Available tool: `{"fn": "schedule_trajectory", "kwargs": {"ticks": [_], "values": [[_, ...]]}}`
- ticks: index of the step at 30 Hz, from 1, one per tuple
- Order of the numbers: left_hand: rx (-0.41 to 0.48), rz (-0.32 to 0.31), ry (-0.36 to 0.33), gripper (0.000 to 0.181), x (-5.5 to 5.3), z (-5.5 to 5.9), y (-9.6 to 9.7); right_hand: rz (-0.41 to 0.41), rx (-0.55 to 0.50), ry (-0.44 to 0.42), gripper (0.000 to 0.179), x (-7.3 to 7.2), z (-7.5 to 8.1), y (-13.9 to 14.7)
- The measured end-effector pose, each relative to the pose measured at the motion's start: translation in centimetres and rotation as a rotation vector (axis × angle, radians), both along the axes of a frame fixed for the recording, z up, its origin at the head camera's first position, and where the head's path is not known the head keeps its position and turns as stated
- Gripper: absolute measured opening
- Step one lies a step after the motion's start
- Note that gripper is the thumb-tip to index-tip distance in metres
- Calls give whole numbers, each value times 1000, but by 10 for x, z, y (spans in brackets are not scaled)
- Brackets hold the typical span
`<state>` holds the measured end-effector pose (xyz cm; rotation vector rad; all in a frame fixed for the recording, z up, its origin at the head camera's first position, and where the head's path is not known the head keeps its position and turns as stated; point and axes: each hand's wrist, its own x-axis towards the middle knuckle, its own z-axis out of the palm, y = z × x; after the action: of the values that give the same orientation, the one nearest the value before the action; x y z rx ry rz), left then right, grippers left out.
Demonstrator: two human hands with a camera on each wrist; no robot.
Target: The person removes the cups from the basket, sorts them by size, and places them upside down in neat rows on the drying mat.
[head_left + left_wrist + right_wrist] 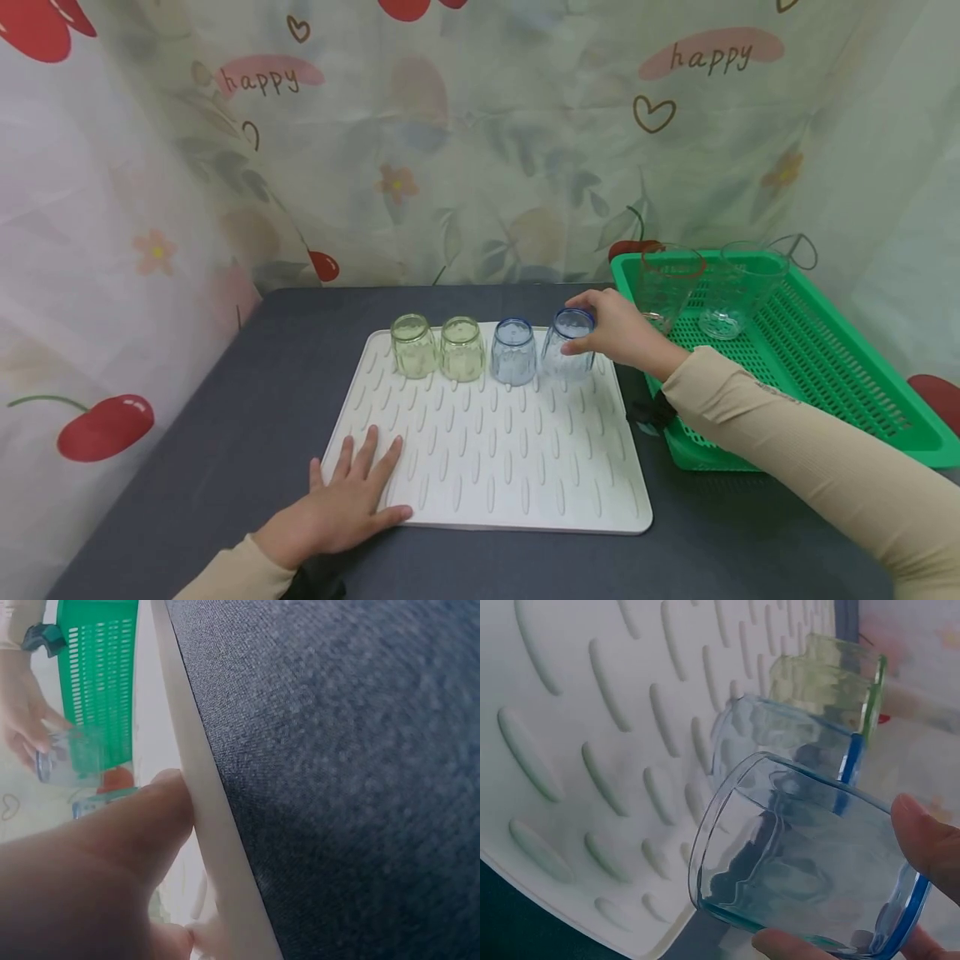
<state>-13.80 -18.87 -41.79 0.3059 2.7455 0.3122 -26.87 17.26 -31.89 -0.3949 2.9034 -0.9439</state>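
Note:
My right hand [618, 329] grips a clear blue-tinted glass [567, 354] at the back right of the white ridged mat [517, 467]. Its thumb and fingers lie around the blue-edged upper end; whether the lower end touches the mat I cannot tell. Just left stands a second blue glass [513, 354], then two green glasses, the nearer one [462, 350] and the outer one [413, 348], all in a row. Fingers spread, my left hand [341, 508] rests on the mat's front left corner. In the left wrist view its thumb [161, 806] lies at the mat's edge.
A green perforated basket [862, 333] stands right of the mat, under my right forearm. Inside it are two tall clear glasses, one red-rimmed [667, 287] and one plain [738, 292]. Dark cloth [247, 417] covers the table; a printed curtain [487, 150] hangs behind.

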Motion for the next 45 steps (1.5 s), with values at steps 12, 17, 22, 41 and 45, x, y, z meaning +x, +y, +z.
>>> {"fn": "schedule_trajectory", "kwargs": {"ticks": [12,17,22,41,45], "values": [[-14,0,-15,94,0,2,0,-82,69,-115,63,-15,-11,-10],[-5,1,-17,94,0,2,1,-100,77,-131,62,-20,-17,-11],[-1,2,-20,94,0,1,2,-89,78,-139,61,-22,-24,-9],[-33,10,-11,95,-1,-3,-1,-53,16,-211,63,-29,-28,-2],[-22,8,-13,95,0,-2,0,-66,22,-212,63,-28,-28,-1]]}}
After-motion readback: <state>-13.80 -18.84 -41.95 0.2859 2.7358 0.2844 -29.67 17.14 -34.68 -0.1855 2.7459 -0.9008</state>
